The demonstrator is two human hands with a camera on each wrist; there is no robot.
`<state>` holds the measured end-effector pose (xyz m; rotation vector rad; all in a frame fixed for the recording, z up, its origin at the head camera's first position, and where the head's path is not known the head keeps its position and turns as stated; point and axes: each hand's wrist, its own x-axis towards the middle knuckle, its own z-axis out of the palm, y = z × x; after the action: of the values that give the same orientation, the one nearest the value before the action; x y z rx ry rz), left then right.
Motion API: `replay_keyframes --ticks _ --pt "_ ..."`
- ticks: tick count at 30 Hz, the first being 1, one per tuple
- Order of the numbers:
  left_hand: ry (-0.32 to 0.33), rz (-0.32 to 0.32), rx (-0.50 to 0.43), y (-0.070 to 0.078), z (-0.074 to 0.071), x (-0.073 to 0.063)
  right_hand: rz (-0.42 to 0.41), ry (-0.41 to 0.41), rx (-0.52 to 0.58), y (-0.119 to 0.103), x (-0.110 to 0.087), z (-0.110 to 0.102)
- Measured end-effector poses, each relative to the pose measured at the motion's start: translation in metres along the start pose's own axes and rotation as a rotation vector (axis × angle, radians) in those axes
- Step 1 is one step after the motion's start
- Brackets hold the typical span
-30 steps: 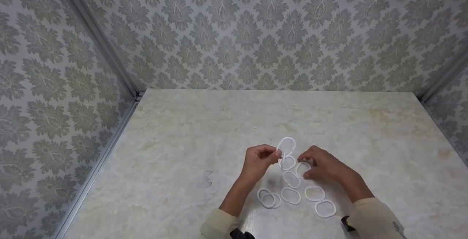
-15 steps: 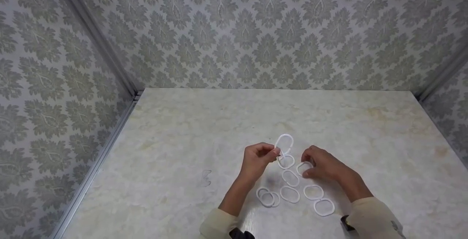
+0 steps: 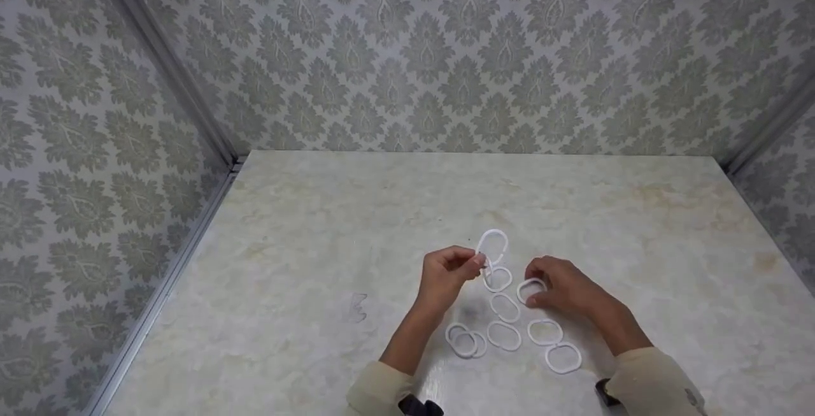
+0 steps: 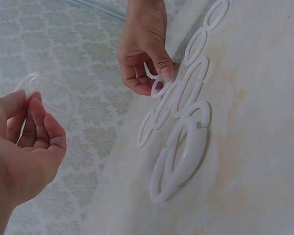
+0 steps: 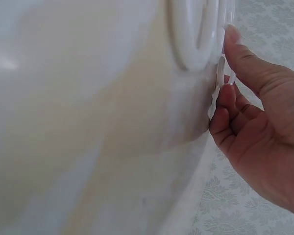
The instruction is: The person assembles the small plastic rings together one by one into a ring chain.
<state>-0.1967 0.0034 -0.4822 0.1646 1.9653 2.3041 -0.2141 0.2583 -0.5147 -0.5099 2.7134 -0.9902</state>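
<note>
My left hand (image 3: 446,276) pinches a white plastic oval ring (image 3: 492,231) between thumb and fingertips, held above the table. A second ring (image 3: 498,290) shows just below it; in the left wrist view the pinched fingertips hold blurred overlapping loops, and I cannot tell how they join. To the right, my right hand (image 3: 563,285) holds another white ring (image 3: 521,290) by its edge between thumb and fingers, tilted close to the table. In the right wrist view this ring (image 5: 221,73) stands between thumb and fingertips, partly hidden.
Several more white rings lie nearer the person: two overlapping (image 3: 449,338), single ones (image 3: 519,337) in the middle, and a touching pair (image 3: 564,372) at the right. The marbled table (image 3: 305,225) meets patterned walls (image 3: 407,53) at the back and sides. A faint outline mark (image 3: 358,308) shows at left.
My right fingers have closed in on their ring, which now tilts up a little more. The left hand and its ring have shifted very slightly up and left; the view drifted slightly too.
</note>
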Motion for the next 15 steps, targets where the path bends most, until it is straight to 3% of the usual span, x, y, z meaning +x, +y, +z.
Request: replay_keyframes --ticks 9,12,15 --pt "0.004 -0.012 0.017 -0.001 -0.003 -0.002 -0.073 0.024 0.035 0.012 -0.004 -0.005" --pt "0.003 -0.018 0.006 -0.001 -0.003 -0.001 -0.050 0.035 0.050 0.013 -0.005 -0.009" --pt "0.004 -0.032 0.003 -0.001 -0.005 -0.001 -0.012 -0.010 0.055 0.009 -0.006 -0.011"
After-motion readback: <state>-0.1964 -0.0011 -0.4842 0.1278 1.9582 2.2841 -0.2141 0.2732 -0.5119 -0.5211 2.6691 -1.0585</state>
